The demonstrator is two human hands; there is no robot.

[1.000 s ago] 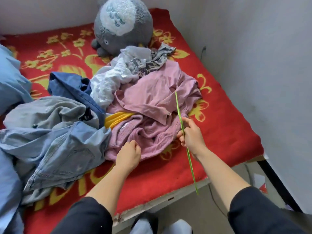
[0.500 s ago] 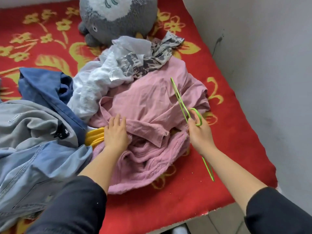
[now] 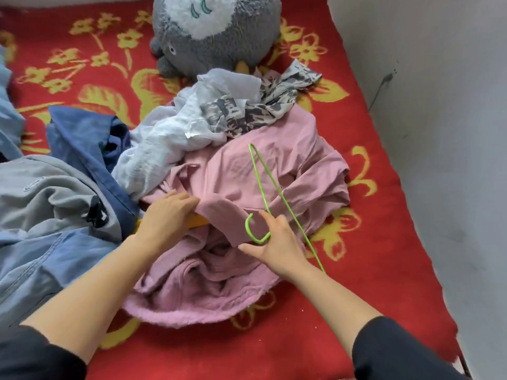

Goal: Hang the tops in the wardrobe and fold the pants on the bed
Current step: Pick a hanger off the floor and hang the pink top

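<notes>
Nearest you, two dark sleeves [image 3: 397,349] end at bare forearms reaching over the bed [image 3: 384,270], which is covered by a red blanket with yellow flowers.

Your right hand [image 3: 277,242] grips one green wire hanger [image 3: 263,193] at its neck, with thumb and forefinger spread and the other fingers hidden under it. The hanger is seen almost edge-on. Its long axis runs from just beside your right wrist, away and to the left, to a narrow tip above the pink top [image 3: 274,171]. The hook curls out to the left of your hand, with its open side facing away from you.

Your left hand [image 3: 167,215] lies flat with straight fingers, grasping nothing, and its fingertips touch the folded edge of that pink top. A strip of something yellow [image 3: 199,222] shows just under this hand; you cannot tell what it is.

There are two pink garments. A fleecy pink one [image 3: 197,292] is bunched nearest you, and the smoother pink top lies over its far part.

To your left a heap holds pale blue denim [image 3: 49,259], then a grey garment [image 3: 41,193] and, farther back, a dark blue one [image 3: 82,133].

Beyond the pink top lie one thin white garment [image 3: 164,144] and one grey-and-white patterned piece [image 3: 260,108], touching each other.

Farthest off, a single round grey plush toy [image 3: 216,31] sits on the blanket just behind them. A pale wall [image 3: 452,133] runs along the right side of the bed.
</notes>
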